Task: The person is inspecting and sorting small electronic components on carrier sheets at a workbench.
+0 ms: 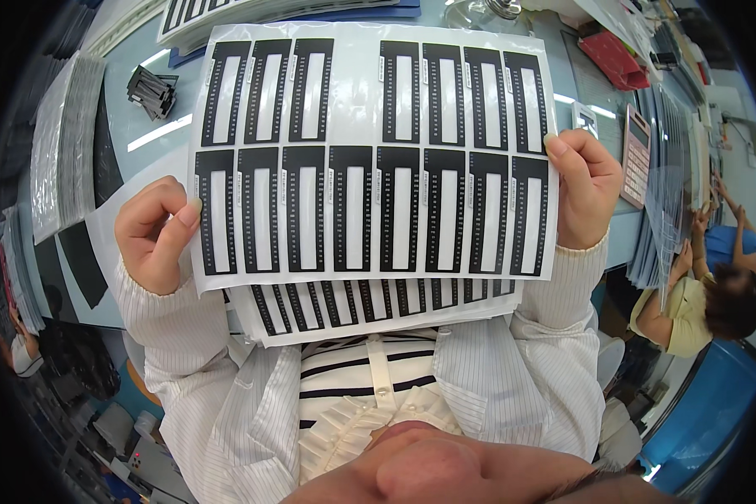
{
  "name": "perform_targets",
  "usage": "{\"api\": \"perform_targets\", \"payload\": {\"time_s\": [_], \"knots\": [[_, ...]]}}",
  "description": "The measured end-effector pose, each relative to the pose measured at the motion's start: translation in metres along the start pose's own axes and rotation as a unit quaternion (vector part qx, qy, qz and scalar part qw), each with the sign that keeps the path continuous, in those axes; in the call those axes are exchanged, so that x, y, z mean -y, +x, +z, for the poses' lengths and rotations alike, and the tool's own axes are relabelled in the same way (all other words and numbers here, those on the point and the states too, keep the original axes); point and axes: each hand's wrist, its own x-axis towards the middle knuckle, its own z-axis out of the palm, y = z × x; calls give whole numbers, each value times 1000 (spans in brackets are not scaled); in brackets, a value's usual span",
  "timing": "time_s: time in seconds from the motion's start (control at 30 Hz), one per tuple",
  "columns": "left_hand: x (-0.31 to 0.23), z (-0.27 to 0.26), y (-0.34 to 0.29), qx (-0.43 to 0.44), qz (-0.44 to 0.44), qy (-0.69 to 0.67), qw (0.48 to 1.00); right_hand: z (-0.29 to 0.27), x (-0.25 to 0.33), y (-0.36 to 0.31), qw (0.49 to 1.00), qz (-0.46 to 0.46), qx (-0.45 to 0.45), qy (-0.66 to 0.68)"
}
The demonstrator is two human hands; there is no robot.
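Note:
My left hand [154,233] pinches the left edge of a white sheet of black-framed labels [354,153] between thumb and fingers. On the opposite edge, my right hand [583,186] grips the same sheet, its thumb on the front. The sheet is held up flat, with two rows of black frames around white windows. A bare white gap shows in its upper row, left of the middle. Below and behind it, a second stack of similar label sheets [386,307] is partly hidden.
Black cut-out pieces [152,92] lie at the far left of the glass-topped table. A pile of plastic-wrapped sheets [69,147] is further left. A pink calculator [636,156] and a red box [613,60] lie right. A person in yellow [674,309] works beyond.

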Motion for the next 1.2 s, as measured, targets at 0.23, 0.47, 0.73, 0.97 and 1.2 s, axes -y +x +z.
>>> {"api": "perform_targets", "payload": {"time_s": [0.23,0.47,0.73,0.97,1.2], "knots": [[-1,1,0,2,0,-2,1000,0,0,0,1000,-3,-7,-8],[0,1,1,3,11,5,1000,0,-1,0,1000,0,-11,-9],[0,1,0,2,-2,-8,1000,-1,-2,0,1000,-2,-9,-15],[0,2,1,2,7,-3,1000,-2,-2,1,1000,2,-5,-14],[0,1,1,10,8,-7,1000,-1,-2,0,1000,1,-12,-27]]}}
